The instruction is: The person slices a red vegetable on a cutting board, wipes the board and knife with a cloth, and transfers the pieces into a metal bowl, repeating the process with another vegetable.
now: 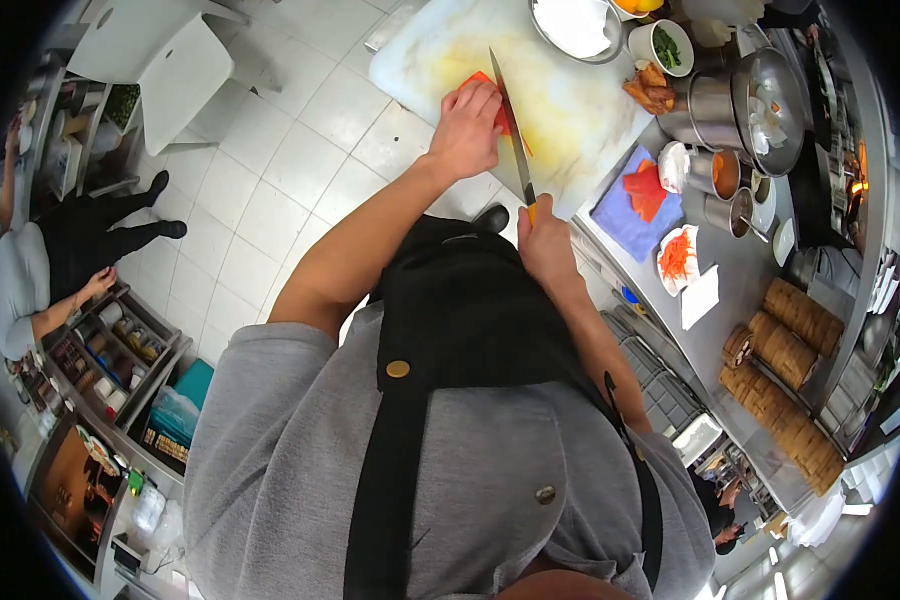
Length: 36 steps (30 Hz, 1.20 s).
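Observation:
My left hand [470, 127] presses down on a flat red-orange piece of vegetable [482, 79] on the white cutting board [590, 125]; its fingers cover most of the piece. In my right hand [548, 240] is the yellow handle of a long kitchen knife [513, 122]. The blade lies right beside my left fingers, along the vegetable's edge, its tip pointing away from me. A thin red strip shows by the blade. The board has yellowish stains.
Right of the board, a blue cloth [615, 215] bears red pieces [646, 192], near a white dish of orange-red shreds [678, 258]. A metal bowl [577, 22], a cup of chopped greens [667, 48] and bamboo steamers [782, 425] stand around. Another person [55, 255] is at left.

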Motion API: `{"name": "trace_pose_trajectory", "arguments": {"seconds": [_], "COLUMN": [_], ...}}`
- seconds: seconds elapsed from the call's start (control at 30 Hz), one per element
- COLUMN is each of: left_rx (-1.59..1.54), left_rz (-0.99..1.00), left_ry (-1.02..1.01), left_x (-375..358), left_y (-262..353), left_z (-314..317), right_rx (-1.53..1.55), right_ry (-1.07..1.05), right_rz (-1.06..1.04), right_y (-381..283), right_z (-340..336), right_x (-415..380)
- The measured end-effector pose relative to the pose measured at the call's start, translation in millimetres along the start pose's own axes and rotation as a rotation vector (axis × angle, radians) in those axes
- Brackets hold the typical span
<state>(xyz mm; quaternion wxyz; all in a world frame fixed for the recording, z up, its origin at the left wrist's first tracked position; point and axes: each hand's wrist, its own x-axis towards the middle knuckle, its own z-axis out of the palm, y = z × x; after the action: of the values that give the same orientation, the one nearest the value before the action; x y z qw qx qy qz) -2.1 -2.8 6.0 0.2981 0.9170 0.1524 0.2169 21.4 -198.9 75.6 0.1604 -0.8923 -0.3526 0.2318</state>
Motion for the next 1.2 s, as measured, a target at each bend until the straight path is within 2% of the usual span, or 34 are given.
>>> {"name": "trace_pose_trajectory", "arguments": {"seconds": [0.1, 0.27, 0.4, 0.47, 0.5, 0.6, 0.67, 0.7, 0.77, 0.8, 0.87, 0.9, 0.97, 1.07, 1.2], "left_rx": [0.011, 0.026, 0.071, 0.045, 0.053, 0.086, -0.062, -0.054, -0.103, -0.098, 0.139, 0.141, 0.130, -0.024, 0.025], "left_rz": [0.000, 0.008, 0.034, -0.077, -0.068, -0.114, 0.043, 0.045, 0.108, 0.107, 0.033, 0.031, -0.095, 0.003, 0.034], "left_ry": [-0.002, 0.001, -0.036, -0.025, -0.014, 0.001, -0.147, -0.139, -0.273, -0.269, -0.250, -0.248, -0.258, -0.302, -0.349], "left_x": [0.2, 0.9, 4.2, 4.9, 5.9, 12.9, 18.7, 21.8, 24.8, 23.9, 18.9, 18.4, 19.5, 18.3, 19.2], "left_y": [0.4, 1.4, 1.2, 7.5, 9.6, 9.4, -8.1, -14.7, -25.0, -20.0, -5.4, 0.5, 8.7, -4.8, -7.9], "left_z": [0.7, 1.2, 0.4, -6.2, -9.2, -12.5, -21.1, -22.9, -24.7, -25.9, -23.4, -23.7, -25.6, -32.4, -33.3], "right_rx": [0.011, -0.007, 0.011, 0.016, 0.035, -0.009, -0.019, -0.053, -0.083, -0.084, -0.085, -0.084, -0.053, -0.061, -0.091], "right_ry": [-0.002, -0.064, -0.024, -0.041, -0.022, 0.048, 0.075, 0.083, 0.093, 0.092, 0.093, 0.084, 0.070, 0.039, 0.074], "right_rz": [-0.013, 0.094, 0.070, 0.096, 0.135, 0.039, -0.013, -0.020, -0.033, -0.040, -0.054, -0.036, -0.017, -0.043, -0.046], "right_y": [1.8, 0.8, 0.9, 6.3, 12.7, 28.4, 38.1, 41.6, 42.3, 41.6, 37.7, 34.2, 27.1, 36.4, 38.7], "right_z": [1.7, 15.0, 8.3, -7.3, -10.9, -20.2, -20.6, -21.9, -20.6, -19.6, -18.9, -18.7, -21.7, -15.0, -13.0], "right_x": [0.0, 20.1, 34.0, 27.4, 23.8, 19.1, 18.2, 17.0, 12.8, 9.3, 5.7, 3.8, -2.3, -4.0, 1.8]}}
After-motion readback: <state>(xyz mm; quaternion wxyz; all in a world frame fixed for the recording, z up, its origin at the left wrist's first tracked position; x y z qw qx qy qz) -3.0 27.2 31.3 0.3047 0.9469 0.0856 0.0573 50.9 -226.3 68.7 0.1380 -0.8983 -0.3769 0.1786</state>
